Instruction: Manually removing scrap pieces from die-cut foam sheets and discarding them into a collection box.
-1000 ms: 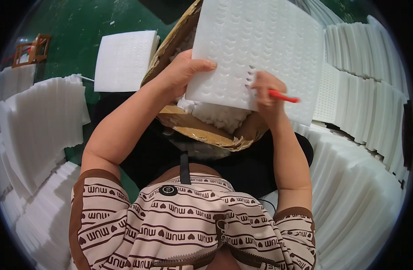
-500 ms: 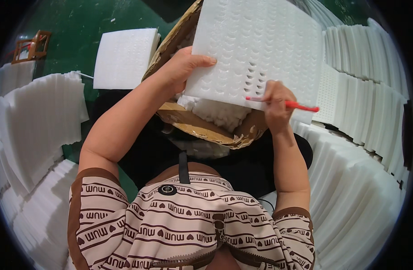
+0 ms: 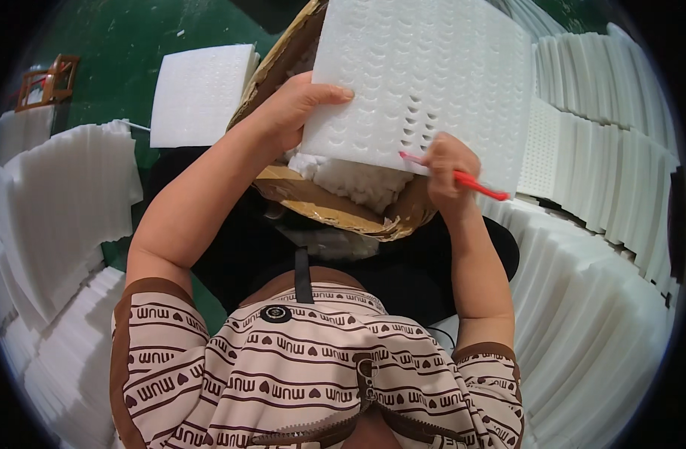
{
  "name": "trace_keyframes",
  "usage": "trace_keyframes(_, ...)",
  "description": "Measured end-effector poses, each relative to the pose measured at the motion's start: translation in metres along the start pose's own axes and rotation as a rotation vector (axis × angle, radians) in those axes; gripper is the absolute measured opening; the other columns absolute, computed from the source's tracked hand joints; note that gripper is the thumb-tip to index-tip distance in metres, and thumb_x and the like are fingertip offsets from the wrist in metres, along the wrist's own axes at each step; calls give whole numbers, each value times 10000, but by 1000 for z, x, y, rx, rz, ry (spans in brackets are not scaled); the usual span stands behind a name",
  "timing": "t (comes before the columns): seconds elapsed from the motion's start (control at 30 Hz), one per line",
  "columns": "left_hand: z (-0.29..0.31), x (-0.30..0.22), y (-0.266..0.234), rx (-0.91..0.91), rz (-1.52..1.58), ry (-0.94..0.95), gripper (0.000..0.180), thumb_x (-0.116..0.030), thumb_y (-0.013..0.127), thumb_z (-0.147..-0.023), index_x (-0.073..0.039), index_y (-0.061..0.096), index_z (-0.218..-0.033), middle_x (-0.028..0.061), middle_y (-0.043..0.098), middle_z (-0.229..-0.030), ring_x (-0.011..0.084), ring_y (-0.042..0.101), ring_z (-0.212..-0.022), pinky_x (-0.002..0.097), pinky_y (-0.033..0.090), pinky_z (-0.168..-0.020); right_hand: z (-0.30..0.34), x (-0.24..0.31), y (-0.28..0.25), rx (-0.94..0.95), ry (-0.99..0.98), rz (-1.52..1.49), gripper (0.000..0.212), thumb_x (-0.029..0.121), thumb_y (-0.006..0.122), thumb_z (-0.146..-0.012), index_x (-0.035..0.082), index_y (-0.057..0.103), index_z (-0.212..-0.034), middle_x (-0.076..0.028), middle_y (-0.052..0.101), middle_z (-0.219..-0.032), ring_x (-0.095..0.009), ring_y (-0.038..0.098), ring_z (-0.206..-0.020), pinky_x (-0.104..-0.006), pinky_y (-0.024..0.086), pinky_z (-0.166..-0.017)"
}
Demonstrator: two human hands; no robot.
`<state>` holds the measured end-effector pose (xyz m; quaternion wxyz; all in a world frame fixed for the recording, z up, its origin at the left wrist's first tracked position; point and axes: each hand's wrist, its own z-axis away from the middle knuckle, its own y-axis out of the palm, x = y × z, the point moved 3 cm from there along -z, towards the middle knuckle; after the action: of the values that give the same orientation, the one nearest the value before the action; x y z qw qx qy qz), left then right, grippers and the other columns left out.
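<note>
Two hands (image 3: 294, 112) (image 3: 451, 168) clamp foam sheet (image 3: 433, 56) (left) and red tool (image 3: 481, 186) (right) over green floor (image 3: 126, 45).

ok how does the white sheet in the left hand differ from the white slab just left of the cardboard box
The white sheet has some dark crescent openings; the white slab shows none clearly. The left hand grips the sheet over the cardboard box; the slab lies beside the box, touched by neither hand. Both are white, with rows of faint marks.

Workshop w/ wht foam-sheet stacks (image 3: 582, 299) both sides & green flr (image 3: 126, 45).
</note>
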<state>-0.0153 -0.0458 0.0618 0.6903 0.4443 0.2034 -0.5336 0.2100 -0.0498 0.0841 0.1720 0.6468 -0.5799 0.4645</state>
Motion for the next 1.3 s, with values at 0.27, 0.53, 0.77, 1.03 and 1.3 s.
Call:
trace_keyframes(0.27, -8, 3, -6, 31, 19, 19, 545, -128, 679, -711, 83, 466, -1167, 264, 597, -1010, 336, 626, -860, 382, 520, -749, 1, -7, -8, -164, 164, -65, 235, -21, 494, -800, 63, 465, -582, -26, 415, -557, -154, 329, -500, -275, 287, -470)
trace_keyframes(0.53, 0, -1, -1, 12, 16, -35, 503, -99, 660, -725, 82, 473, -1155, 255, 596, -1013, 325, 618, -884, 379, 510, -775, 8, -12, 1, 26, 53, 276, 257, -56, 495, -794, 63, 442, -572, -19, 407, -546, -133, 311, -486, -272, 273, -448)
trace_keyframes(0.77, 1, 5, 3, 39, 40, -9, 560, -122, 674, -716, 72, 448, -1191, 265, 582, -1044, 343, 610, -915, 410, 494, -812, 2, -16, -32, -377, 494, -347, 386, 131, 421, -941, 60, 447, -562, 3, 379, -555, -111, 284, -512, -239, 248, -501)
trace_keyframes(1.03, 6, 9, 12, 51, 92, -67, 538, -101, 663, -729, 62, 446, -1194, 245, 584, -1051, 320, 607, -928, 381, 499, -817, -26, 1, -8, -362, 497, -227, 424, 185, 387, -967, 58, 459, -569, 3, 402, -576, -100, 291, -528, -228, 248, -518)
trace_keyframes(1.3, 6, 23, 14, 88, 136, -84, 535, -111, 662, -749, 46, 429, -1204, 229, 587, -1049, 298, 615, -914, 370, 506, -811, -30, 0, 30, 115, 97, 532, 270, 42, 516, -849, 42, 498, -580, -18, 430, -567, -120, 333, -509, -253, 305, -481)
